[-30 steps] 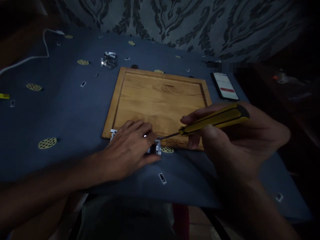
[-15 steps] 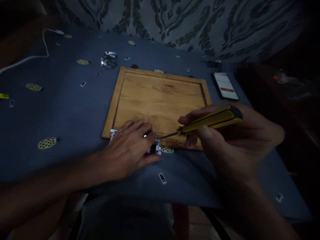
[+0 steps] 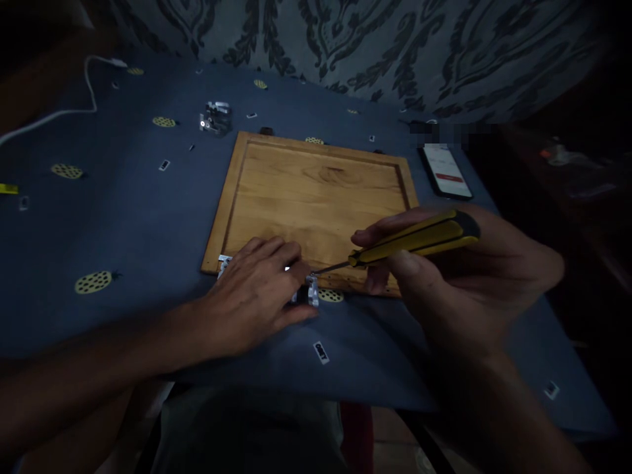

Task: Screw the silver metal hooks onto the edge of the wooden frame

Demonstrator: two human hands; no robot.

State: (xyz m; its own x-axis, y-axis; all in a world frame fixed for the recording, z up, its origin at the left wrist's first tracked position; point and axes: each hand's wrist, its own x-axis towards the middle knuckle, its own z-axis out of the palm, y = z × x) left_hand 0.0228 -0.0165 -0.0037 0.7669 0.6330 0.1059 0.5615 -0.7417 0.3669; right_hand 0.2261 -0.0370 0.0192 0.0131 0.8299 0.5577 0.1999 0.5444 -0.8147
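Observation:
My right hand (image 3: 474,283) grips a yellow and black screwdriver (image 3: 419,238), its thin shaft slanting down to the left. The tip meets a shiny metal hinge (image 3: 311,289) at the near edge of a framed wooden panel (image 3: 306,197). Over that edge lies my left hand (image 3: 257,293), fingers curled round the hinge and thumb beneath it, so most of the metal is hidden. More metal (image 3: 224,261) shows past the far side of that hand, at the panel's near left corner.
Loose metal hinges (image 3: 216,118) lie beyond the panel's far left corner. To the right rests a lit phone (image 3: 447,171). A white cable (image 3: 91,85) crosses the far left of the blue patterned tablecloth (image 3: 143,217). Behind stands a patterned wall (image 3: 336,39).
Almost nothing differs. My right hand and the screwdriver show only a very slight shift; my left hand, the hinge and the panel stay in place.

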